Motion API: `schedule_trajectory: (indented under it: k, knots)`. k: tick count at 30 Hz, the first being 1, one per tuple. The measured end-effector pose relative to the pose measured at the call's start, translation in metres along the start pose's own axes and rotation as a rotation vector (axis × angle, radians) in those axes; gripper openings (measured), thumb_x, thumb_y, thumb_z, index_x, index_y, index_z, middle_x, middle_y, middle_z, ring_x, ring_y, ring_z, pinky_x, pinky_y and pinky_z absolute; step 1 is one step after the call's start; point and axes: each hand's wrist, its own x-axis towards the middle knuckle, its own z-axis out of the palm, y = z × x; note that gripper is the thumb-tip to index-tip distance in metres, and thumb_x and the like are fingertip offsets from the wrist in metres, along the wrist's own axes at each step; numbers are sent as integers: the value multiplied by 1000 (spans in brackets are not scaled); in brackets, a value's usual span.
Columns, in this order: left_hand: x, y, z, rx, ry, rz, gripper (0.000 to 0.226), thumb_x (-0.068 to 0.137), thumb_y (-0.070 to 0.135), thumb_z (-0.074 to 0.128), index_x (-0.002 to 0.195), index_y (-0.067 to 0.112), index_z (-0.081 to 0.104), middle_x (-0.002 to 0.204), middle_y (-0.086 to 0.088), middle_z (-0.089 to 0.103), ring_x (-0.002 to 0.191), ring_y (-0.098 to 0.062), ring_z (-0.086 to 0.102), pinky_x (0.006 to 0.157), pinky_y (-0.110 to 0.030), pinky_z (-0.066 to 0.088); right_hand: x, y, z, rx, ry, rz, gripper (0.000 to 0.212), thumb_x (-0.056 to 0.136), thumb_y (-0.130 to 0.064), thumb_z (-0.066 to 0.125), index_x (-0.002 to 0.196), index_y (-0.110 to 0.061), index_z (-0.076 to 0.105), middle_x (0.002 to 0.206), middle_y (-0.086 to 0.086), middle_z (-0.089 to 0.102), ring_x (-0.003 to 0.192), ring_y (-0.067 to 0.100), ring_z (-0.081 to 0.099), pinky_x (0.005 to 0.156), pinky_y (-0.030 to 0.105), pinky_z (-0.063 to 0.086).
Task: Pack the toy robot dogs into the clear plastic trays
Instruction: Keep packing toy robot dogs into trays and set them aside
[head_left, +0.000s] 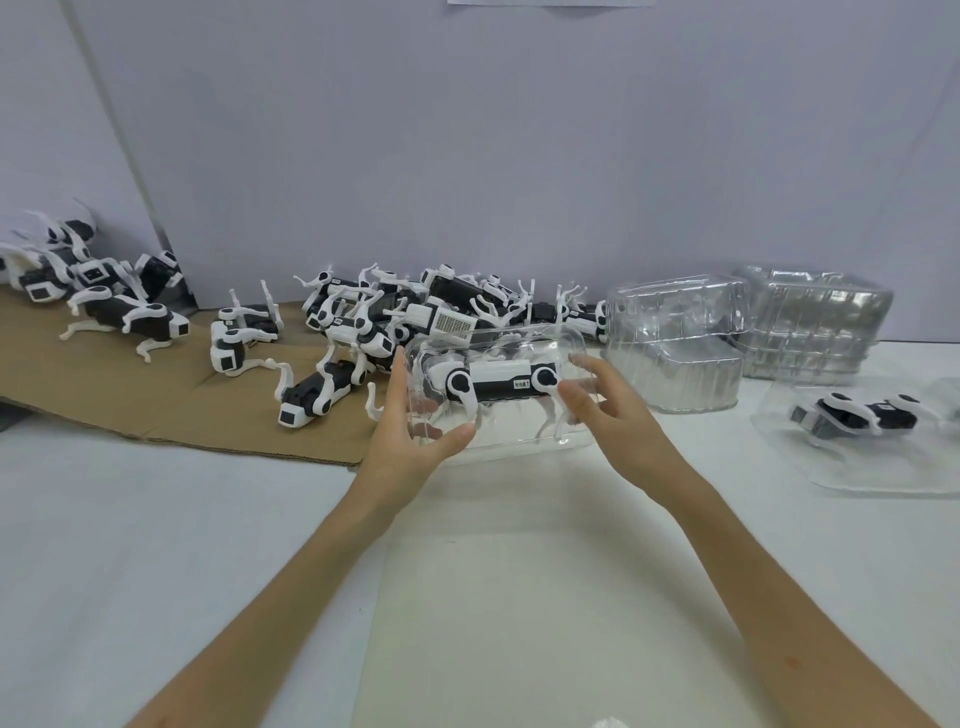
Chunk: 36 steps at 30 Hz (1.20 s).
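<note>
At centre frame, a glossy black-and-white toy robot dog (498, 387) sits in a clear, round-cornered plastic tray (514, 448). Our left hand (410, 436) pinches its left end and our right hand (608, 410) curls round its right. Behind, a heap of dogs (395, 306) litters matte brown cardboard (104, 384); ribbed stacked trays (675, 343) stand at right.

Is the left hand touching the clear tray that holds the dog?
Touching. Head view shows the left hand clasping the clear tray at its left end, thumb on the front wall.
</note>
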Motion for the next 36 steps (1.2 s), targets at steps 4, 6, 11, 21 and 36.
schedule_trajectory:
  k: [4,6,11,21,36]
  knots:
    - [-1,-1,-2,8,24,46,112,80,22,82,157,45,3,125,11,53,92,-1,56,84,-18,47,-2,-3,3,-15,52,-7,48,77,-72,51,119,-49,47,107,-20,60,85,1,62,71,18,42]
    - [-1,-1,-2,10,23,41,112,79,21,83,157,42,6,117,19,51,94,0,56,83,-17,47,-3,-4,4,-23,77,-15,38,77,-70,52,110,-51,48,103,-20,60,81,-2,61,65,12,40]
    - [2,-2,-3,-122,40,-95,102,71,25,87,151,37,25,120,9,53,98,-5,57,72,-23,45,-3,-5,5,21,61,-26,56,80,-67,54,127,-36,49,109,-19,60,92,11,66,74,21,43]
    - [4,-7,-7,13,80,-91,99,62,28,95,143,23,39,127,0,50,116,-13,52,101,-31,45,-5,-5,-1,29,45,-23,61,74,-67,59,126,-37,48,110,-12,60,87,10,60,71,17,44]
    - [-1,1,0,-183,-19,-276,59,67,31,91,111,26,52,121,-10,64,100,-25,69,85,-47,60,-7,-2,10,-257,85,-23,53,96,-50,54,141,-25,42,138,-5,48,114,13,56,95,35,44]
